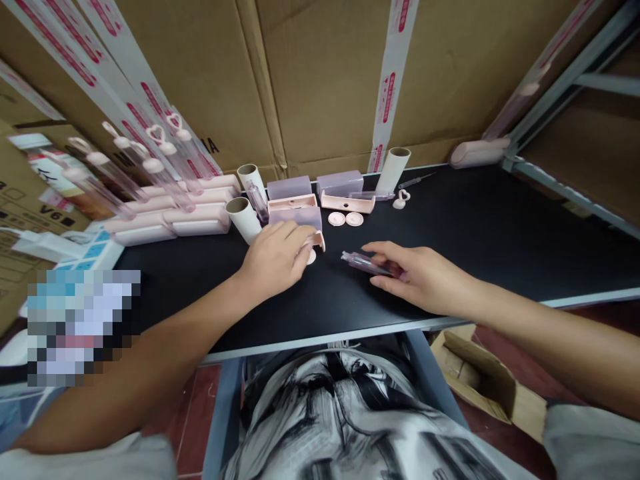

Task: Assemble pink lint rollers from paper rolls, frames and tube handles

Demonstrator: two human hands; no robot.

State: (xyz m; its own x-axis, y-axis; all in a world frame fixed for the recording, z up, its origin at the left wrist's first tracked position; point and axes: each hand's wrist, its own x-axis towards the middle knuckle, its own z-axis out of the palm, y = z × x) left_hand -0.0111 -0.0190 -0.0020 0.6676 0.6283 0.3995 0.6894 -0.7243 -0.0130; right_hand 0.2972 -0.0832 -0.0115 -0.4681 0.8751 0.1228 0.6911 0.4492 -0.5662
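My right hand (425,277) holds a translucent purple tube (365,262) by its near end, the narrow tip pointing left over the black table. My left hand (275,259) is curled over a pink tray-like part (320,241) in front of a purple translucent cover (300,217). Its thumb and fingers come together beside a small pale disc (311,257); what they grip, if anything, is hidden. Just beyond are two pink round caps (345,219), a pink open tray (347,203) with another tube (371,196) across its end, and a pink heart-shaped loop piece (401,199).
White cardboard cylinders (393,171) stand at the back. Pink cases with upright heart-topped tubes (170,217) line the left, near a bottle (53,167) and power strip (97,250). A thin screwdriver-like tool (415,181) lies back right. Large cartons (320,80) wall the rear.
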